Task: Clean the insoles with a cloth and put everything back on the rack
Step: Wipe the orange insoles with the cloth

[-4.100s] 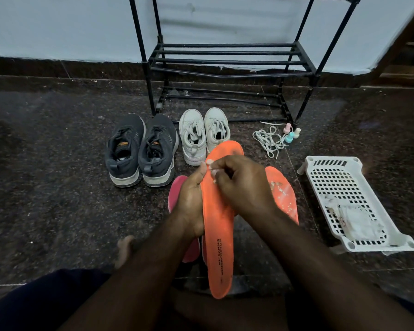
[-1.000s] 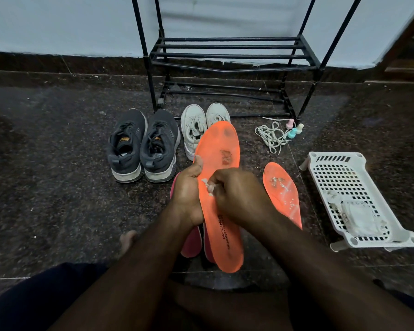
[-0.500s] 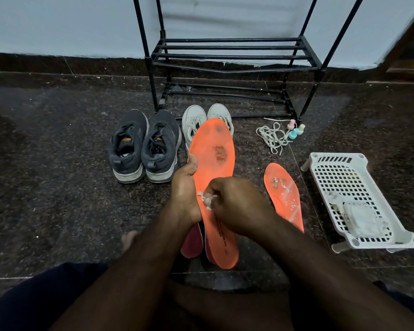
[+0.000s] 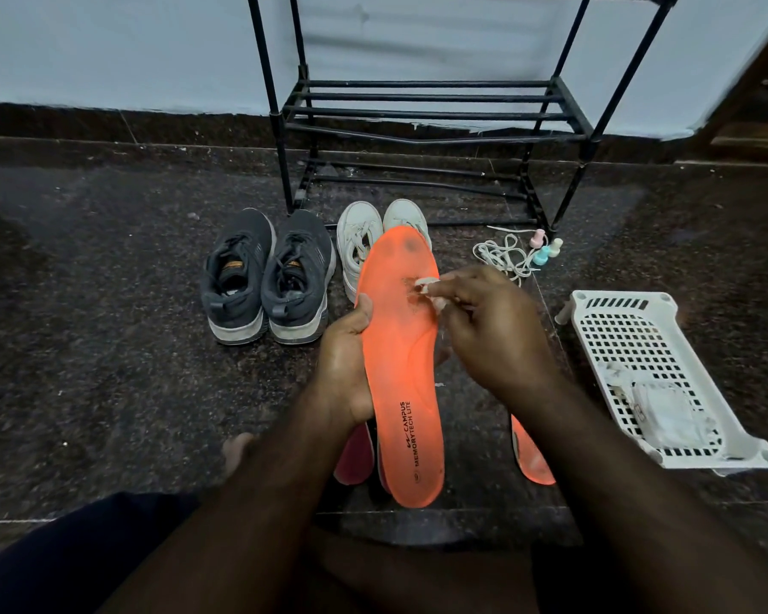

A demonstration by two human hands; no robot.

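Note:
My left hand [image 4: 344, 365] grips the left edge of an orange insole [image 4: 402, 370], held lengthwise with its printed heel toward me. My right hand [image 4: 484, 330] pinches a small whitish scrap of cloth [image 4: 424, 283] against a dirty patch on the insole's forefoot. A second orange insole [image 4: 533, 458] lies on the floor, mostly hidden under my right forearm. A pink insole [image 4: 355, 456] peeks out below my left wrist. The black shoe rack [image 4: 426, 113] stands against the wall ahead.
A pair of dark grey sneakers [image 4: 267, 277] and a pair of white sneakers [image 4: 364, 241] stand in front of the rack. White laces [image 4: 502, 257] and small pastel bottles [image 4: 546, 250] lie to their right. A white plastic basket [image 4: 626, 330] holding a white packet sits at right.
My right hand has moved up the insole from its middle to the stained forefoot, still pinching the cloth. The insole sits higher and closer. The view shifted slightly.

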